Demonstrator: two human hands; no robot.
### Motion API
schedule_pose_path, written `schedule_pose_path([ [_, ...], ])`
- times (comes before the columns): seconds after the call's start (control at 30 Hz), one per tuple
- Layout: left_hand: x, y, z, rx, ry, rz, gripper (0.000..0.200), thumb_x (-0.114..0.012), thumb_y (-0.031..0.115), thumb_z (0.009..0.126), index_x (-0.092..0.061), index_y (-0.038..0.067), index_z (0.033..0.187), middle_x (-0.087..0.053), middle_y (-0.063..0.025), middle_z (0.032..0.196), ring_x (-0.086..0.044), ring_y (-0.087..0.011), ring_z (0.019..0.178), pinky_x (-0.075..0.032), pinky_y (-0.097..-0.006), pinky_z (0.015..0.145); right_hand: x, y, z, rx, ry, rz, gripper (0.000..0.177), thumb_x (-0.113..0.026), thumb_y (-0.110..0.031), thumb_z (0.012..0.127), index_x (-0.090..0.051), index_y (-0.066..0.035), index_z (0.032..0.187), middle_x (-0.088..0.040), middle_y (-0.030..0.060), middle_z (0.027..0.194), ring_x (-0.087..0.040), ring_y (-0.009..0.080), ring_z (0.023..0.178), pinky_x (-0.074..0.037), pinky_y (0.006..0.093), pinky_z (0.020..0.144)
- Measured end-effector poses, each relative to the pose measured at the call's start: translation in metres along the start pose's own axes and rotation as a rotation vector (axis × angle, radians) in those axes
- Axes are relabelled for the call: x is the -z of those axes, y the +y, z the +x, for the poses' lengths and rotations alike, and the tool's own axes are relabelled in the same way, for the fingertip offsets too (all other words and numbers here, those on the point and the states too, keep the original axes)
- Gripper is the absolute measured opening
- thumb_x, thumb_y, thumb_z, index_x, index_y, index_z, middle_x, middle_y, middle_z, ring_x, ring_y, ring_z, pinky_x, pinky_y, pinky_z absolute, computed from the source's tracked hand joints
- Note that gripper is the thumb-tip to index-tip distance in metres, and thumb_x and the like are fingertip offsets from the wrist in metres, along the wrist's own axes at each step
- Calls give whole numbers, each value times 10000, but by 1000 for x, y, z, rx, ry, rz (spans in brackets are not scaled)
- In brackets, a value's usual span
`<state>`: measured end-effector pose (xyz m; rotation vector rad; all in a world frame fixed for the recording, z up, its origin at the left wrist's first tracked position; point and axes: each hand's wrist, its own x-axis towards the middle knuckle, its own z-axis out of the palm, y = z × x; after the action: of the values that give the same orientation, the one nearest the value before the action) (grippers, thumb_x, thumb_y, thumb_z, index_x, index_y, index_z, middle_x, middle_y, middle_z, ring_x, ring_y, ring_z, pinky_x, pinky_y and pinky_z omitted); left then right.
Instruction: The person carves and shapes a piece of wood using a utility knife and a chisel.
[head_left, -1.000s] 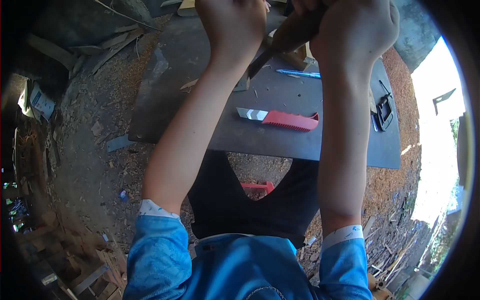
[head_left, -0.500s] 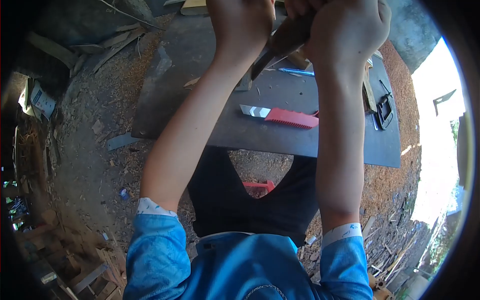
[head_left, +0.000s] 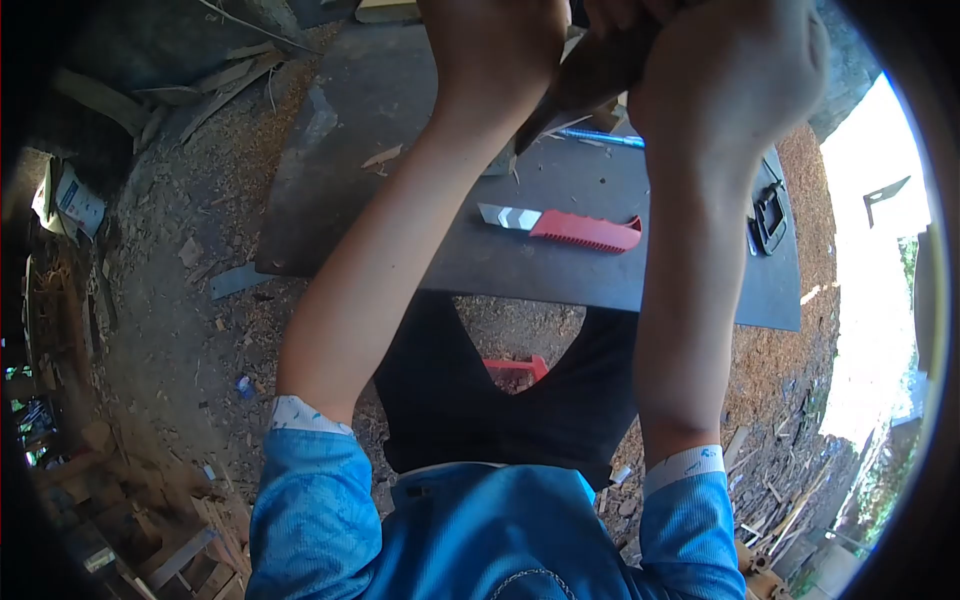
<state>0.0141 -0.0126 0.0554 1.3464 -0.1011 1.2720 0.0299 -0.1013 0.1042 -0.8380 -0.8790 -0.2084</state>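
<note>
At the top edge of the head view, my right hand (head_left: 738, 75) is closed with curled fingertips round a dark brown piece that looks like wood (head_left: 592, 75). My left hand (head_left: 497, 40) is beside the same piece on its other side; its fingers are cut off by the frame, so its grip is hidden. The piece slants down to the left towards the tabletop. Below the hands, a red utility knife (head_left: 585, 230) lies with its blade out, pointing left. Partly behind the wood is a blue pen-like item (head_left: 605, 137).
The dark table (head_left: 350, 235) is in front of my knees, with wood chips on it. A black clamp (head_left: 769, 218) stands at its right edge. Wood scraps (head_left: 225, 90) and shavings cover the floor. A metal strip (head_left: 240, 281) shows beside the table's left corner.
My right hand has moved right and a little down, and the dark piece has shifted right with it. My left hand has moved slightly right. The utility knife stays on the table.
</note>
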Motion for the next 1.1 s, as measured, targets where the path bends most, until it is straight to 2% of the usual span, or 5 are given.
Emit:
schedule_pose_path([
  [0.23,5,12,1,-116,-38,17,413,-511,212,1085,-484,90,691,-488,31,615,-432,-38,473,-328,-222,439,2,-1,-2,31,4,1,468,-417,-216,1074,-432,-131,614,-371,-20,504,-267,86,409,-237,278,415],
  [0.3,6,-3,-6,117,98,37,409,-510,199,1081,-482,89,687,-492,33,625,-433,-40,475,-334,-222,442,7,6,-3,-26,-87,40,465,-421,-214,1072,-435,-129,615,-374,-22,505,-265,83,409,-234,277,414],
  [0.47,3,-32,9,-273,6,65,416,-515,211,1079,-483,86,684,-499,26,626,-446,-39,466,-341,-213,433,7,-3,-6,31,13,6,460,-412,-218,1073,-427,-134,621,-369,-20,505,-276,88,412,-247,282,416],
  [0.53,-7,12,6,-91,-58,-43,409,-515,202,1074,-486,81,684,-502,20,625,-445,-44,459,-339,-218,432,4,-15,-7,73,43,-5,458,-409,-220,1073,-424,-136,624,-366,-19,504,-280,89,413,-253,285,416],
  [1.1,-10,27,11,-130,-58,-54,431,-533,241,1069,-500,82,670,-486,28,591,-429,-40,448,-318,-219,420,-5,-13,-15,142,20,-109,464,-368,-229,1097,-419,-120,649,-402,12,544,-295,101,425,-280,285,436],
])
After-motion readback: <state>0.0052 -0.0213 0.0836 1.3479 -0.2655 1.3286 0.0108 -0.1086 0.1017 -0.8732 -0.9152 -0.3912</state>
